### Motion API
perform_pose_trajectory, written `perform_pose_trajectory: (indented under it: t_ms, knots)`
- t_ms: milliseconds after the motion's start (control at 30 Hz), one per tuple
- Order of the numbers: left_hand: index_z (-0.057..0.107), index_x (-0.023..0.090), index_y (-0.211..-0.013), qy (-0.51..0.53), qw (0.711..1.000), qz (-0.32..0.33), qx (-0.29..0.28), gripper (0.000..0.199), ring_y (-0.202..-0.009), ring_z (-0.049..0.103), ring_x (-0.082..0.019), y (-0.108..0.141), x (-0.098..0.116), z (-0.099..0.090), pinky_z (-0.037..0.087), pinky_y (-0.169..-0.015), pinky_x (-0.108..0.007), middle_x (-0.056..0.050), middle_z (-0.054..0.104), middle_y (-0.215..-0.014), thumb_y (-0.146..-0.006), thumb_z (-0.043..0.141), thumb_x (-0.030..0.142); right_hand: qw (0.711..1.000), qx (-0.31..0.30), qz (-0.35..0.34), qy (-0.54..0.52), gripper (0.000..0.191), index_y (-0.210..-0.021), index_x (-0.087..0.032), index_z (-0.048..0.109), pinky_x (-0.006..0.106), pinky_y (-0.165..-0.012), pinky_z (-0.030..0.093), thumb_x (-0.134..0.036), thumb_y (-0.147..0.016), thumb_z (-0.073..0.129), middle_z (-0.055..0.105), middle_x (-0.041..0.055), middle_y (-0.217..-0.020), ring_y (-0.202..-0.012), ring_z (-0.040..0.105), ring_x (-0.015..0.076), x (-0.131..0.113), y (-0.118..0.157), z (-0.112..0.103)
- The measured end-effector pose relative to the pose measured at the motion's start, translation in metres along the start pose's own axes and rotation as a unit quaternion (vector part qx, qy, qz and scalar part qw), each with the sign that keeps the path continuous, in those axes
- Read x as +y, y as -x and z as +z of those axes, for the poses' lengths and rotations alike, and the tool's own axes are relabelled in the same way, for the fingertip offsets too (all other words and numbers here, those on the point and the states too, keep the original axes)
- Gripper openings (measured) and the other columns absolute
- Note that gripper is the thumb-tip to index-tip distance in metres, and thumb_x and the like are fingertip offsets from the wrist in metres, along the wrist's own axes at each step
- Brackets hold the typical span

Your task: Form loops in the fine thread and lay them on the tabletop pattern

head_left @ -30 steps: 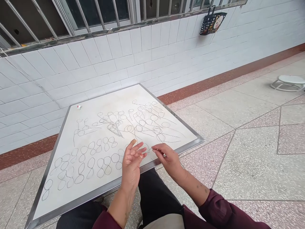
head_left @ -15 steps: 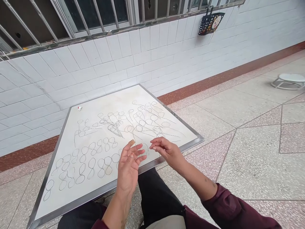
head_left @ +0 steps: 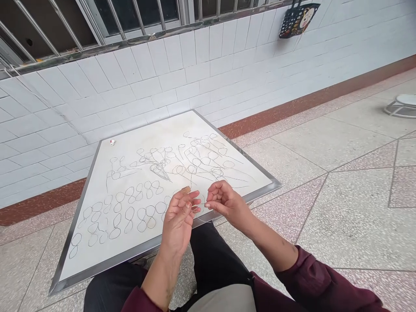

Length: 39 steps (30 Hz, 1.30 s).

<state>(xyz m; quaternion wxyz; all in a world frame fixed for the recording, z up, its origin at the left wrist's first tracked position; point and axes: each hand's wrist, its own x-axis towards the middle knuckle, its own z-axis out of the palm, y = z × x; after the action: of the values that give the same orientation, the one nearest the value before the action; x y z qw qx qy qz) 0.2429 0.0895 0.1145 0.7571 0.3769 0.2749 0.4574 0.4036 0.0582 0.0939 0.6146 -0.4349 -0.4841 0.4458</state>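
Observation:
A thin wire curves between my two hands above the table's front edge. My left hand, palm up, pinches it between thumb and fingers, and a tan wrap covers one fingertip. Just to the right, my right hand has thumb and forefinger closed on the wire, the other fingers curled. Beyond them on the white table lie wire figure-eights in rows at the left. Single wire loops with long tails lie tangled and spread at the centre and right.
The table has a metal rim and stands by a white tiled wall. A small white and red object lies at its far left corner. A dark basket hangs below the barred window. A white stool stands far right.
My right hand's thumb and forefinger have come nearer my left hand, and the wire's loop has shifted between them. The view has shifted slightly.

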Motion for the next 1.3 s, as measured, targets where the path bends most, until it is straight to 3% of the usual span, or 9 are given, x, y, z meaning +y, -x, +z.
perform_pose_trajectory:
  t_ms: [300, 433, 667, 800, 1033, 1300]
  knots:
    - [0.063, 0.024, -0.113, 0.022, 1.000, 0.003, -0.005, 0.029, -0.088, 0.060, -0.012, 0.002, -0.001, -0.001, 0.046, -0.081, -0.026, -0.006, 0.067, -0.111, -0.084, 0.064, 0.023, 0.992, -0.015, 0.073, -0.100, 0.037, -0.091, -0.023, 0.049, 0.021, -0.050, 0.044, -0.029, -0.069, 0.077, 0.057, -0.0040, -0.074, -0.059, 0.055, 0.0094, -0.006, 0.009, 0.012]
    - [0.062, 0.024, -0.117, 0.021, 1.000, 0.005, -0.008, 0.030, -0.089, 0.060, -0.013, 0.006, -0.001, 0.000, 0.047, -0.080, -0.026, -0.006, 0.066, -0.110, -0.088, 0.059, 0.028, 0.993, 0.042, 0.048, -0.100, 0.039, -0.092, -0.023, 0.048, 0.021, -0.050, 0.045, -0.029, -0.068, 0.078, 0.057, -0.0037, -0.074, -0.061, 0.055, 0.0101, -0.008, 0.016, 0.017]
    - [0.058, 0.024, -0.124, -0.037, 0.998, 0.039, -0.045, 0.042, -0.117, 0.055, -0.024, 0.015, 0.001, 0.004, 0.044, -0.095, -0.038, -0.009, 0.064, -0.118, -0.082, 0.063, 0.023, 0.994, 0.103, -0.022, -0.024, 0.031, -0.095, -0.024, 0.051, 0.024, -0.055, 0.048, -0.032, -0.075, 0.072, 0.056, -0.0015, -0.077, -0.065, 0.054, 0.0115, -0.002, 0.021, 0.023]
    - [0.057, 0.026, -0.123, -0.094, 0.992, 0.078, -0.043, 0.040, -0.114, 0.057, -0.022, 0.020, -0.002, 0.003, 0.043, -0.096, -0.038, -0.009, 0.064, -0.120, -0.084, 0.063, 0.021, 0.992, 0.101, -0.059, 0.050, 0.022, -0.102, -0.024, 0.055, 0.027, -0.065, 0.049, -0.028, -0.083, 0.065, 0.057, 0.0006, -0.081, -0.073, 0.057, 0.0136, 0.003, 0.023, 0.024]
    - [0.047, 0.028, -0.132, -0.191, 0.976, 0.101, -0.028, 0.046, -0.113, 0.060, -0.025, 0.026, 0.002, 0.001, 0.044, -0.097, -0.043, -0.012, 0.059, -0.130, -0.088, 0.059, 0.028, 0.983, 0.093, -0.067, 0.142, 0.017, -0.103, -0.024, 0.062, 0.029, -0.062, 0.049, -0.031, -0.091, 0.052, 0.053, 0.0028, -0.086, -0.065, 0.056, 0.0129, 0.004, 0.022, 0.026]
    - [0.041, 0.028, -0.139, -0.223, 0.971, 0.080, -0.034, 0.051, -0.117, 0.057, -0.023, 0.032, 0.003, 0.000, 0.044, -0.098, -0.039, -0.011, 0.060, -0.128, -0.090, 0.055, 0.028, 0.997, 0.053, 0.008, 0.060, 0.023, -0.097, -0.023, 0.063, 0.027, -0.058, 0.048, -0.043, -0.087, 0.057, 0.056, 0.0019, -0.087, -0.058, 0.052, 0.0105, 0.015, 0.019, 0.030]
